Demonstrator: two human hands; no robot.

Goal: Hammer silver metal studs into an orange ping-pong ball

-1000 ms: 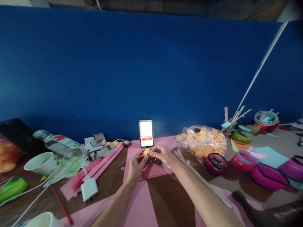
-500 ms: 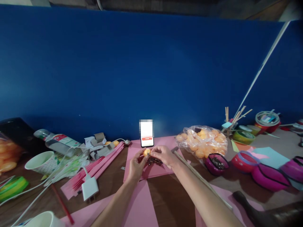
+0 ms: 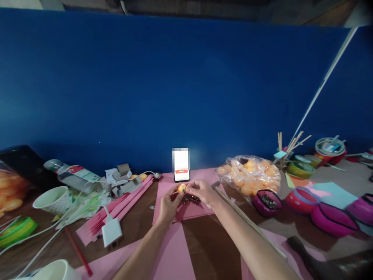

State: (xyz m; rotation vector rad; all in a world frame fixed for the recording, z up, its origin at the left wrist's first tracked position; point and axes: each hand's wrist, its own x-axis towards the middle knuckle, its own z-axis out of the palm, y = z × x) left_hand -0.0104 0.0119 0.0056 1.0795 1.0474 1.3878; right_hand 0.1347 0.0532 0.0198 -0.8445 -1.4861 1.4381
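Pinching an orange ball above the pink sheet, at some risk of a slip.
Gripping it narrowly in the left hand; meeting or nearly meeting its edge with the right hand, contents of that grasp impossible to tell. Could shoot toward the phone if squeezed off-centre, or scatter the dark pieces below if dropped.

Place: seemingly a craft workshop
Blue partition: plain panel standing behind the worktop's back edge
Pink paper: sheets reaching the front edge, stacked strips left of the middle
Orange balls: heaped in a clear bag near the back edge
Wooden sticks: bundled upright farther right, near the same edge
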